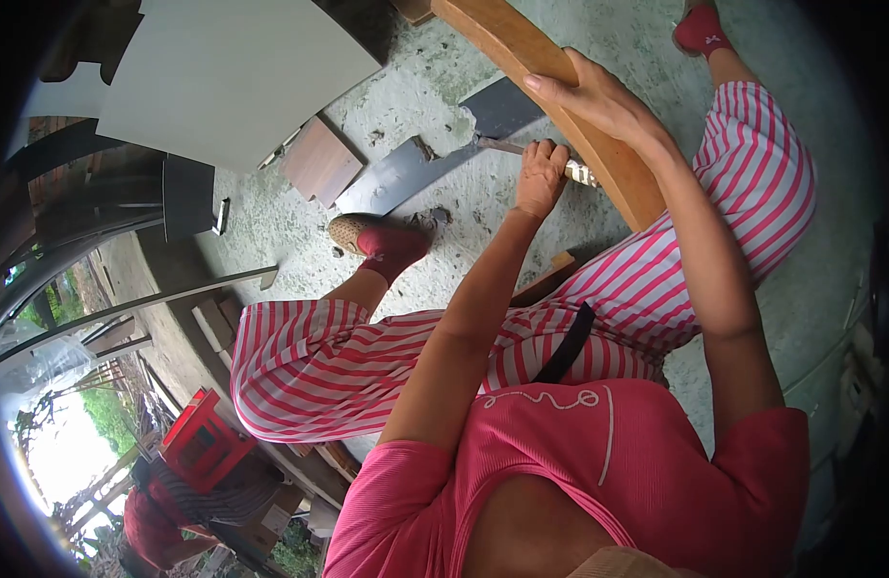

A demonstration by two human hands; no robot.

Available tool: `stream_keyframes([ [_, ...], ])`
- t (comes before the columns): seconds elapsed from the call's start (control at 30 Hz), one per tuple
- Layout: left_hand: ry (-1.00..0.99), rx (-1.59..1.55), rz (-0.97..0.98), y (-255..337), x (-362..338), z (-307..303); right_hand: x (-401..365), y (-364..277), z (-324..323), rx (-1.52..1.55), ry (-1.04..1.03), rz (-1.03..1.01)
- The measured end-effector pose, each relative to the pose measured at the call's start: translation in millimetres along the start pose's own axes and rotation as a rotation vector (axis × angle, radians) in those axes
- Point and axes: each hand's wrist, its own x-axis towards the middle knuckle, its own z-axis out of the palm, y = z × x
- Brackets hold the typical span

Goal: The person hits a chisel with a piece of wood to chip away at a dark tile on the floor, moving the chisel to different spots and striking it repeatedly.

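My right hand (pixel 608 101) grips a long, thick wooden board (pixel 584 125) by its edge, with the thumb on the near face. The board stands tilted between my legs, its lower end by my thigh. Closed in a fist, my left hand (pixel 543 178) holds a slim metal tool (pixel 502 145) beside the board. A pale end of this tool shows past my fist, and a thin grey part points left. What kind of tool it is I cannot make out.
Dark and grey panel pieces (pixel 392 178) and a wood-patterned offcut (pixel 321 161) lie on the rough floor near my foot. A large pale panel (pixel 233 77) is at upper left. A red plastic crate (pixel 204 438) and another person (pixel 156 525) appear at lower left.
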Motion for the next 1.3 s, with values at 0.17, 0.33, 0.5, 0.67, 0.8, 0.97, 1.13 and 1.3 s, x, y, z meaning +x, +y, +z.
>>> stream_keyframes([
  [0.17,-0.094,0.067,0.032,-1.9,-15.4,4.5,-2.1,0.6,2.2,-0.037,0.020,-0.023],
  [0.33,-0.131,0.110,0.080,-5.6,-26.1,1.5,2.9,6.1,6.3,-0.043,0.056,-0.043],
  [0.5,-0.225,0.156,0.120,-17.3,-48.1,5.3,2.8,6.4,6.7,-0.025,0.053,-0.061],
  [0.67,-0.212,0.081,0.125,-15.4,-43.5,-11.4,4.0,10.8,7.2,-0.066,0.037,-0.040],
  [0.8,0.040,-0.049,0.027,-8.5,-8.4,-43.4,3.6,8.3,6.4,-0.033,0.048,-0.053],
  [0.97,0.628,-0.677,-0.538,-39.3,20.3,-87.7,4.4,8.4,0.8,-0.020,0.076,-0.045],
  [1.13,0.654,-0.814,-0.831,-86.0,-2.3,-133.5,5.3,8.4,1.1,-0.017,0.053,-0.053],
  [1.3,0.764,-0.810,-0.780,-70.2,2.3,-128.4,5.0,8.8,6.0,-0.061,0.068,-0.051],
])
